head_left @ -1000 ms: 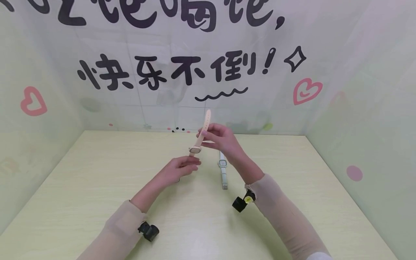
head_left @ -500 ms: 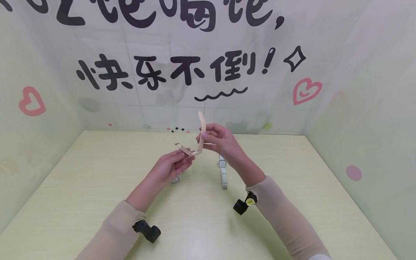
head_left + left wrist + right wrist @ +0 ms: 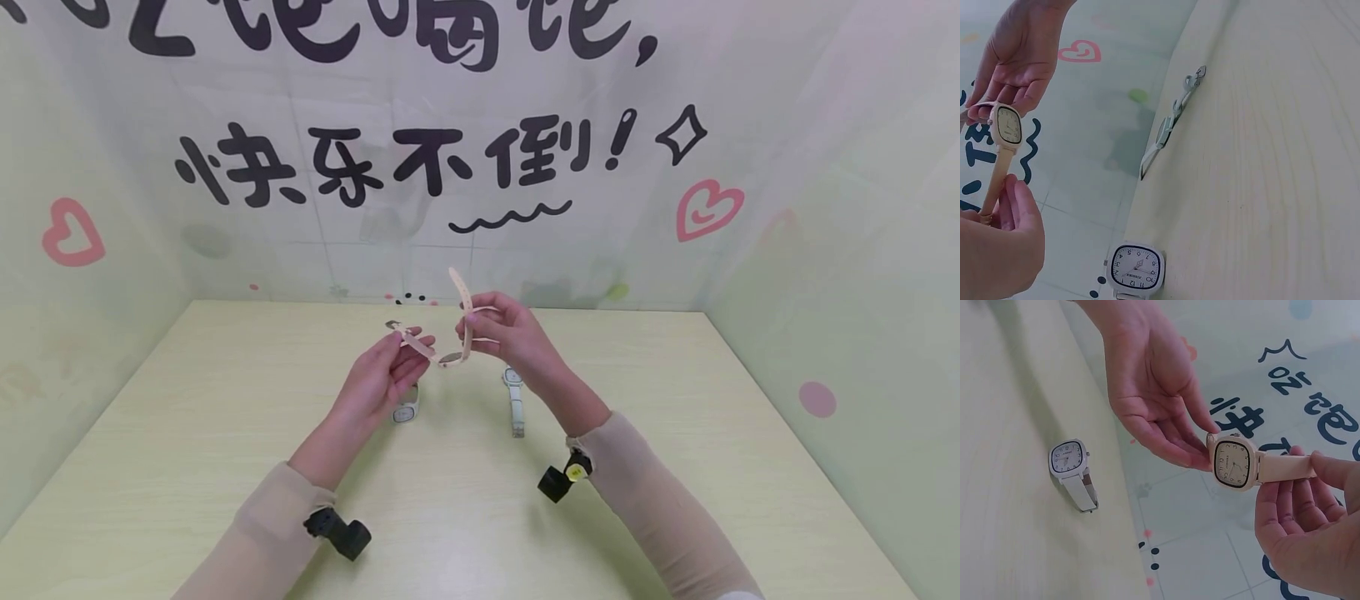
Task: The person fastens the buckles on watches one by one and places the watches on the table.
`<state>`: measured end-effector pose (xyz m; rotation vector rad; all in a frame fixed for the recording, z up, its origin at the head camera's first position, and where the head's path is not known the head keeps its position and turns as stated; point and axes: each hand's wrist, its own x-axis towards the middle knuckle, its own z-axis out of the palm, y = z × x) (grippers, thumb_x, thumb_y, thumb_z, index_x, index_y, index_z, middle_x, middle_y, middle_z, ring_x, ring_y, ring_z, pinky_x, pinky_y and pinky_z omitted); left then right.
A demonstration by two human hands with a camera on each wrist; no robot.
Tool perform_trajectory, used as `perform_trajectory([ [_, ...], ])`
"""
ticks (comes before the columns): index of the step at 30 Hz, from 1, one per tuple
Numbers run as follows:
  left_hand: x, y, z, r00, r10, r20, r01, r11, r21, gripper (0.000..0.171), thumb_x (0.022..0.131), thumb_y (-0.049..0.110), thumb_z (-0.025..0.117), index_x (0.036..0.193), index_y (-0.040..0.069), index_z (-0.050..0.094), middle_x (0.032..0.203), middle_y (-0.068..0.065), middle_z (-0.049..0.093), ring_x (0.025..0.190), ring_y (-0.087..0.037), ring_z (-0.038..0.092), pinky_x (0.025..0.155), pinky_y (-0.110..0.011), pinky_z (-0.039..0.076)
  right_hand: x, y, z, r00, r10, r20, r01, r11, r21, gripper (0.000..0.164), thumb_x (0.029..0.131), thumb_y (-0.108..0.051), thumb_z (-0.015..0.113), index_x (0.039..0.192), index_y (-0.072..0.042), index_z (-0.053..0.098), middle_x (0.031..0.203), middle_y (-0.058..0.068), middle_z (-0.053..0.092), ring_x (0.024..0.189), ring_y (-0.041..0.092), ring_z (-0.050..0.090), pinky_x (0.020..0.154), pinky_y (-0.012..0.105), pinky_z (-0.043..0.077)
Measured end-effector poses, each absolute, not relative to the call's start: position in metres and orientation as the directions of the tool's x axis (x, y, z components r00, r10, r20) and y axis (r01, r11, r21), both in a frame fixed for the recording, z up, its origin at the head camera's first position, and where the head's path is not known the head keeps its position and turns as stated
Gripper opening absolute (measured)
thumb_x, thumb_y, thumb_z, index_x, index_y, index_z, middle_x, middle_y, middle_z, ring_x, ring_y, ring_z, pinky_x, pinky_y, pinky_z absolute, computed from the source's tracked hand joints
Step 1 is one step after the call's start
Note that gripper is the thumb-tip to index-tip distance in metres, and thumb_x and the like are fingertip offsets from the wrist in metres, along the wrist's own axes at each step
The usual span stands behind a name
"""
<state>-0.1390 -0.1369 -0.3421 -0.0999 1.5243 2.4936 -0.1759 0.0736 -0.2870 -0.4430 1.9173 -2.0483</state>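
Note:
A pale pink wristwatch [image 3: 452, 359] is held up over the table between both hands, its strap undone and bent into a U. My left hand [image 3: 372, 379] pinches the buckle end of the strap between thumb and fingers. On the other side, my right hand [image 3: 513, 332] pinches the holed strap, whose tip sticks up above the fingers. In the right wrist view the pink watch's square face [image 3: 1233, 462] shows between the two hands. Below my left hand a white watch [image 3: 405, 412] rests on the table. A second white watch [image 3: 517, 407] lies stretched out below my right hand, its upper end hidden.
The pale wood-grain table [image 3: 457, 517] meets a printed backdrop [image 3: 420, 217] with dark lettering right behind the hands. Side panels with a pink heart [image 3: 73, 232] and soft spots close in the left and right. Black wrist cameras [image 3: 349, 537] sit on both beige sleeves.
My left hand has shifted left and turned palm up, with the buckle end now raised. The pink watch has tilted from nearly straight into a U. My right hand stays nearly in place.

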Motion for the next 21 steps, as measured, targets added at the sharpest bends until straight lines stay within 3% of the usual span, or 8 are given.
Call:
perform_trajectory([
  [7, -0.138, -0.137, -0.338, -0.988, 0.085, -0.132, -0.157, -0.497, 0.853, 0.045, 0.107, 0.027, 0.043, 0.147, 0.006, 0.041, 0.109, 0.01, 0.073, 0.108, -0.006, 0.069, 0.099, -0.021, 0.053, -0.175, 0.075, -0.29, -0.91, -0.414, 0.008, 0.008, -0.037, -0.999, 0.023, 0.101, -0.006, 0.056, 0.123, 0.0, 0.054, 0.09, -0.002, 0.07, 0.09, 0.014, 0.068, 0.092, 0.036, 0.06],
  [14, -0.136, -0.134, -0.335, -0.997, 0.034, -0.068, -0.075, -0.573, 0.816, 0.023, 0.105, 0.022, 0.049, 0.123, 0.012, 0.057, 0.102, 0.004, 0.074, 0.103, -0.008, 0.071, 0.097, -0.022, 0.055, -0.175, 0.075, -0.296, -0.911, -0.413, 0.003, 0.009, -0.026, -1.0, 0.023, 0.1, -0.006, 0.057, 0.122, 0.0, 0.056, 0.089, -0.003, 0.07, 0.091, 0.017, 0.068, 0.091, 0.037, 0.06],
  [21, -0.135, -0.133, -0.333, -1.0, -0.008, -0.029, -0.019, -0.582, 0.813, 0.015, 0.103, 0.022, 0.053, 0.112, 0.015, 0.063, 0.103, 0.004, 0.073, 0.104, -0.009, 0.07, 0.098, -0.022, 0.055, -0.174, 0.076, -0.3, -0.911, -0.411, 0.016, -0.016, -0.004, -1.0, 0.026, 0.098, -0.006, 0.06, 0.122, 0.001, 0.059, 0.093, -0.003, 0.069, 0.09, 0.013, 0.067, 0.09, 0.033, 0.06],
])
